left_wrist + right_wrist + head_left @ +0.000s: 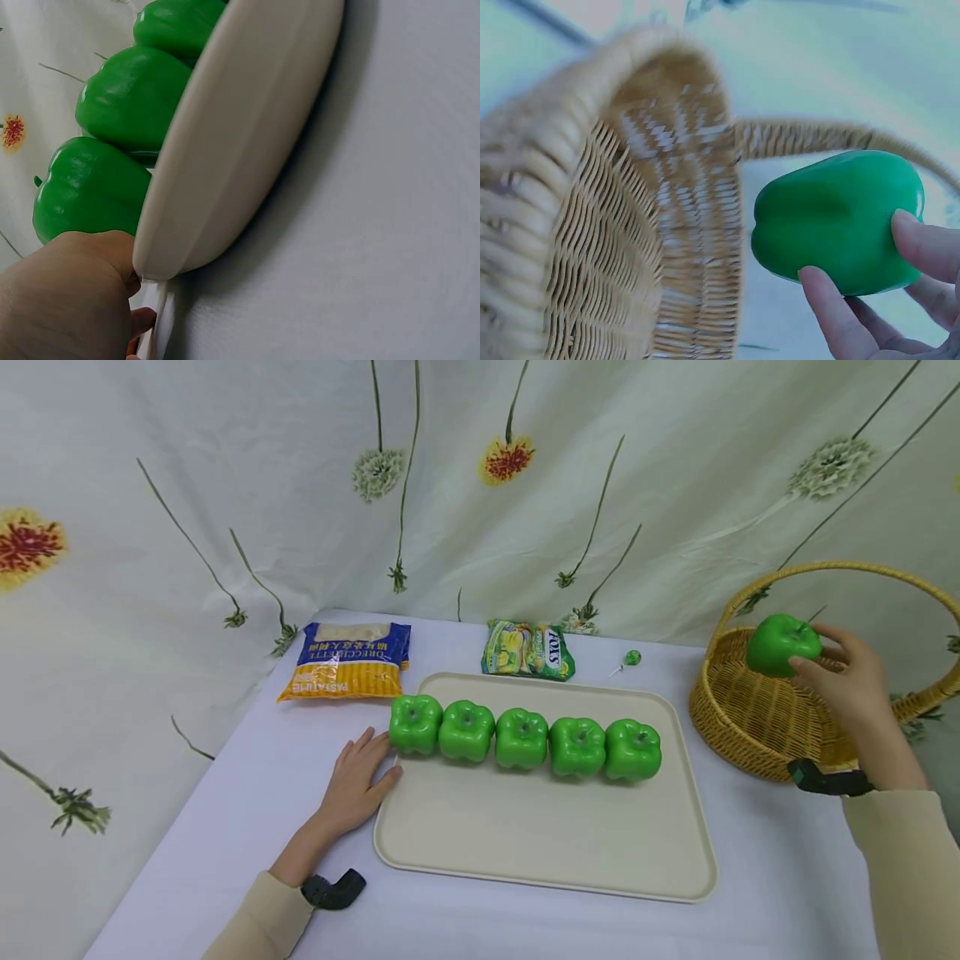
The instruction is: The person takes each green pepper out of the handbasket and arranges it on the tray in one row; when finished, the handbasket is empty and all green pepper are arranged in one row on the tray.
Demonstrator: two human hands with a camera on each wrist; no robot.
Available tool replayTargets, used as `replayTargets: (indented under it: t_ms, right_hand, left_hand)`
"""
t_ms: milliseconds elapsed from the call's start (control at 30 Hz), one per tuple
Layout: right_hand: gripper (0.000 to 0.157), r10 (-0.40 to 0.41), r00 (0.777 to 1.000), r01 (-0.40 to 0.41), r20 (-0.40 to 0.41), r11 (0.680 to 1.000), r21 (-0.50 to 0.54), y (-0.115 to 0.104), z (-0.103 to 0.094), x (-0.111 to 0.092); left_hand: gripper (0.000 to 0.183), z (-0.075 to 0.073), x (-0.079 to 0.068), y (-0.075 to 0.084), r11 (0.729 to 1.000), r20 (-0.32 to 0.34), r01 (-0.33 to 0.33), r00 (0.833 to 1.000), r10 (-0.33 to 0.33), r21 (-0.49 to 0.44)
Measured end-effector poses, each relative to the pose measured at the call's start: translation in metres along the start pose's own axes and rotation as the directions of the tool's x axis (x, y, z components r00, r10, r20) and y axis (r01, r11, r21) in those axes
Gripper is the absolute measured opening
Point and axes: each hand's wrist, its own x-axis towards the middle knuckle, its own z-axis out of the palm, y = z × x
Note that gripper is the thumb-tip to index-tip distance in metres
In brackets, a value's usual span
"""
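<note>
My right hand (851, 681) grips a green bell pepper (782, 646) between thumb and fingers, above the wicker basket (738, 735). In the right wrist view this pepper (840, 225) is beside the woven basket wall (607, 247) and its handle. Several more green bell peppers (522, 739) sit in a row across the upper part of the beige tray (540, 835). My left hand (356, 783) lies at the tray's left edge with fingers extended, close to the leftmost pepper (416, 724). In the left wrist view the hand (71, 292) meets the tray's corner (161, 262); some fingertips are hidden.
Behind the tray lie a blue and yellow pasta bag (348, 662), a green candy bag (527, 649) and a green lollipop (632, 657). A white cloth covers the table (247, 793). A flower-printed curtain (300, 485) hangs behind.
</note>
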Motion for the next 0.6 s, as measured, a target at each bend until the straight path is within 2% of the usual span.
replayTargets:
  t_ms: [133,267,433,600]
  right_hand:
    - [0.071,0.005,0.999,-0.005,-0.041,1.0,-0.008,0.004,0.002,-0.024]
    - [0.065,-0.062,0.991,0.063,-0.117,0.998,0.005,0.01,0.006,-0.047]
    - [0.064,-0.132,0.977,0.14,-0.165,0.99,0.034,0.015,0.008,-0.071]
    - [0.065,-0.127,0.974,0.132,-0.186,0.991,0.018,0.018,0.01,-0.092]
  left_hand:
    - [0.052,0.0,0.001,-0.001,1.0,-0.006,-0.009,1.0,0.009,-0.003]
    - [0.051,0.0,0.001,-0.002,1.0,-0.008,-0.014,1.0,0.014,-0.004]
    - [0.052,0.0,0.001,-0.002,1.0,-0.005,-0.009,1.0,0.009,-0.012]
    - [0.052,0.0,0.001,-0.002,1.0,0.004,-0.003,1.0,0.003,-0.014]
